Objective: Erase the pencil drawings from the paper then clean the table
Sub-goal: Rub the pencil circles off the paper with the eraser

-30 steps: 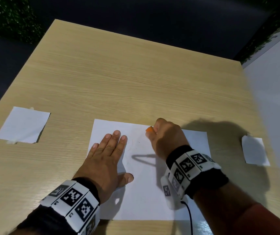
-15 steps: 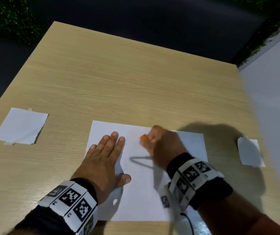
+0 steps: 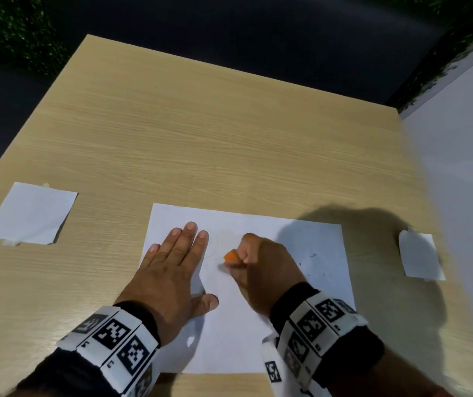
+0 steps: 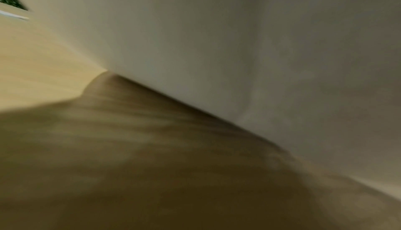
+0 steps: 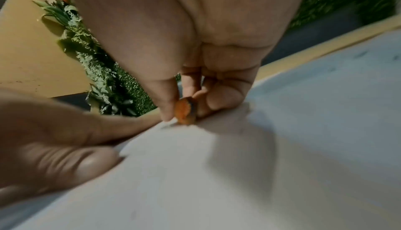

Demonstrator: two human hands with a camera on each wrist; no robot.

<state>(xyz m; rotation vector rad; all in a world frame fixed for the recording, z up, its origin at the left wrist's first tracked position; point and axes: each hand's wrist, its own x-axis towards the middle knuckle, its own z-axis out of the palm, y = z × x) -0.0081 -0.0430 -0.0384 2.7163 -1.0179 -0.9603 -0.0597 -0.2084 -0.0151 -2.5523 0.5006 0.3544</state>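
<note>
A white sheet of paper [image 3: 309, 247] lies on the wooden table [image 3: 229, 138] near its front edge. My left hand [image 3: 172, 262] lies flat on the sheet's left part, fingers straight and pressing it down. My right hand [image 3: 258, 265] pinches a small orange eraser [image 3: 231, 255] and holds its lower end on the paper near the sheet's middle. In the right wrist view the eraser [image 5: 185, 111] sits between thumb and fingers, touching the paper [image 5: 217, 182]. Faint pencil marks and dark eraser crumbs [image 3: 312, 255] lie on the sheet's right part. The left wrist view is a blur of paper and table.
A smaller white paper piece [image 3: 30, 214] lies at the table's left edge. Another small white piece [image 3: 419, 256] lies at the right, beside a white wall [image 3: 464, 167]. Dark floor and green foliage surround the table's far side.
My right hand with the eraser has moved left and toward me across the sheet, closer to my left hand. The left hand stays pressed on the paper.
</note>
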